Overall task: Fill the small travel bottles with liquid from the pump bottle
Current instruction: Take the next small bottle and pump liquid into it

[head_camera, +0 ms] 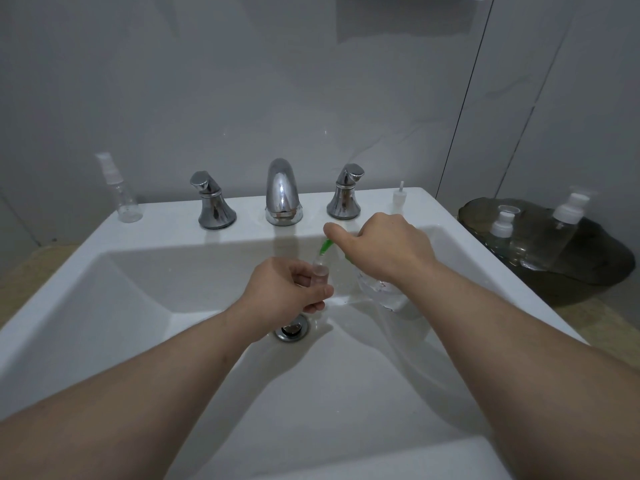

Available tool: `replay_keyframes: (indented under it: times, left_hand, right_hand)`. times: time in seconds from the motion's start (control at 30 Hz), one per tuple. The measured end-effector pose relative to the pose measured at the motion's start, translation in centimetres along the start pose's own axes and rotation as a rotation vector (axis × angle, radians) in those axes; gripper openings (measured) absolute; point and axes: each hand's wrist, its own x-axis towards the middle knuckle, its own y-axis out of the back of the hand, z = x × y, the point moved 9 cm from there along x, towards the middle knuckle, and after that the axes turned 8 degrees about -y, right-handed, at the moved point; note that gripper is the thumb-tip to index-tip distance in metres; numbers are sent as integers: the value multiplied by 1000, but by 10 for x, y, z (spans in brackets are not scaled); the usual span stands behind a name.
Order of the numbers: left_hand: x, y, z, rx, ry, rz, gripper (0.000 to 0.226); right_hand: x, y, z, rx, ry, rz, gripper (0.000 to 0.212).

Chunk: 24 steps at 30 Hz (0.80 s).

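Observation:
Over the white sink basin point(145, 306), my left hand point(287, 292) grips a small clear travel bottle point(319, 273), held upright with its open mouth up. My right hand point(384, 249) is curled over the top of the clear pump bottle point(382, 294), which stands in the basin; its thumb lies along the green pump nozzle point(325, 247). The nozzle slopes down to the small bottle's mouth. Most of the pump bottle's top is hidden under my right hand.
A chrome spout point(282, 192) and two chrome handles point(213, 202) point(344, 194) stand on the sink's back ledge. A clear spray bottle point(121, 188) stands at the ledge's left, a small white spray insert point(400, 197) at its right. A dark tray point(595, 268) on the right holds more clear bottles point(502, 230) point(564, 223).

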Motion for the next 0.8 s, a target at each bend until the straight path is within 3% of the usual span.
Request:
replay_keyframes:
  times: [0.8]
  left_hand:
    - [1,1,-2,24,-6,-1,22]
  right_hand:
    - [-1,5,-1,10,-13,12,55]
